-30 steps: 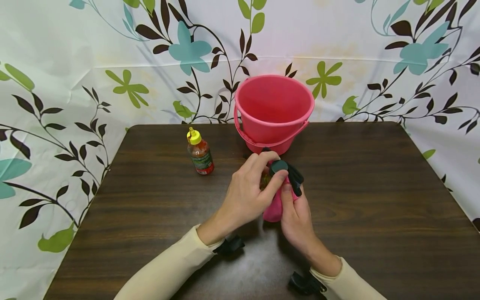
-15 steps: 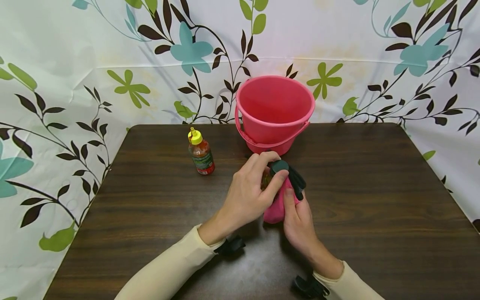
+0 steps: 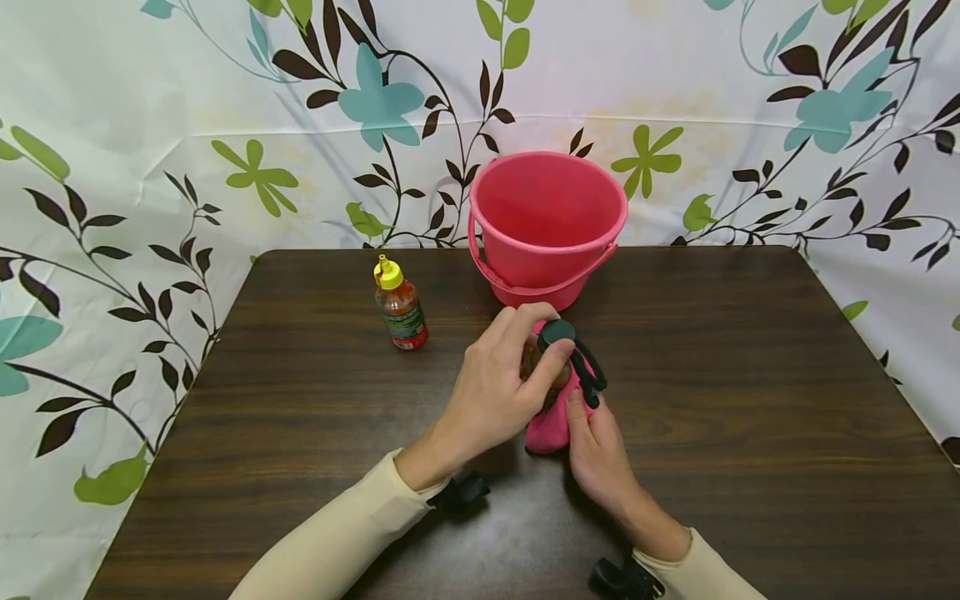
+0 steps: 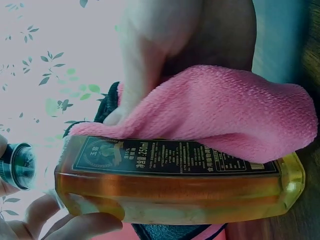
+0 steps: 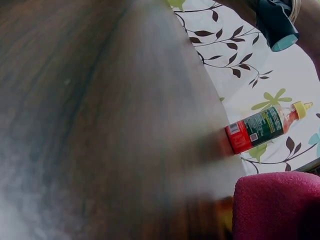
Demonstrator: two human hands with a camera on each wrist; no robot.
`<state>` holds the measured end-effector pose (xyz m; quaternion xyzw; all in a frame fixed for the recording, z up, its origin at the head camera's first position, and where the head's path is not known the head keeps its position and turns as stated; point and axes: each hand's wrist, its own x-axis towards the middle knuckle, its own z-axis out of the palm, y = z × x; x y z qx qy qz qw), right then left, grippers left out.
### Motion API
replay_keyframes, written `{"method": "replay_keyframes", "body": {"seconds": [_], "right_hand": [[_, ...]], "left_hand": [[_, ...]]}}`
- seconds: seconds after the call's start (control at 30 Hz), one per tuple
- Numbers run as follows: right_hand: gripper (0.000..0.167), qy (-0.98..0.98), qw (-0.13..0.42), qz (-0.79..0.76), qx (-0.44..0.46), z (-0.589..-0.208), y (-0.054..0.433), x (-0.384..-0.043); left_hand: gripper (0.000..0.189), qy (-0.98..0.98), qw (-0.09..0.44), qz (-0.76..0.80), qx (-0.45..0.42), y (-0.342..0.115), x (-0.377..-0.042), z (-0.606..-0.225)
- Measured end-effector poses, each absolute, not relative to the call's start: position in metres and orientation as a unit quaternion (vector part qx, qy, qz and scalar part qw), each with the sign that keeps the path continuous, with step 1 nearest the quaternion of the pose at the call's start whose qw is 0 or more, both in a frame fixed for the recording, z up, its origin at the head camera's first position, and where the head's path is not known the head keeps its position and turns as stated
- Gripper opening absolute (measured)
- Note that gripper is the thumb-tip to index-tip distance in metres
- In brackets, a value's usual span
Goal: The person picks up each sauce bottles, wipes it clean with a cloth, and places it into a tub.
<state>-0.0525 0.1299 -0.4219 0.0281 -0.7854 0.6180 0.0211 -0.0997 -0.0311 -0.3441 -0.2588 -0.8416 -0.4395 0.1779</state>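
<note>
My left hand (image 3: 487,383) grips a glass oil bottle (image 4: 175,192) by its upper part, fingers and thumb around it near the dark green cap (image 3: 557,333). The bottle stands upright over the table and holds amber liquid behind a dark printed label. With my right hand (image 3: 600,458) I hold a fluffy pink cloth (image 4: 215,110) with a dark edge against the bottle's side. In the left wrist view the cloth covers part of the label. The right wrist view shows the pink cloth at its lower right corner, while the right fingers are out of that view.
A red sauce bottle (image 3: 405,317) with a yellow nozzle cap stands at the back left of the dark wooden table (image 3: 750,400). Behind my hands, near the back edge, is a pink bucket (image 3: 540,267) with its handle down. A patterned curtain (image 3: 712,67) hangs behind.
My right hand has slid slightly down with the cloth along the bottle, and more of the bottle now shows below the cap. The left hand has stayed in nearly the same place.
</note>
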Motion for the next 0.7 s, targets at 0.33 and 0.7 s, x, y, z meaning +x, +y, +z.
{"method": "replay_keyframes", "body": {"seconds": [0.33,0.7], "right_hand": [[0.049,-0.818,-0.005,0.575,0.011,-0.4268,0.1334,-0.0522],[0.046,-0.826,-0.02,0.564,0.01,-0.4299,0.1393,-0.0545]], "left_hand": [[0.031,-0.841,0.175,-0.442,-0.257,-0.032,-0.1007,-0.3445],[0.032,-0.841,0.172,-0.444,-0.258,-0.0327,-0.1007,-0.3448]]}}
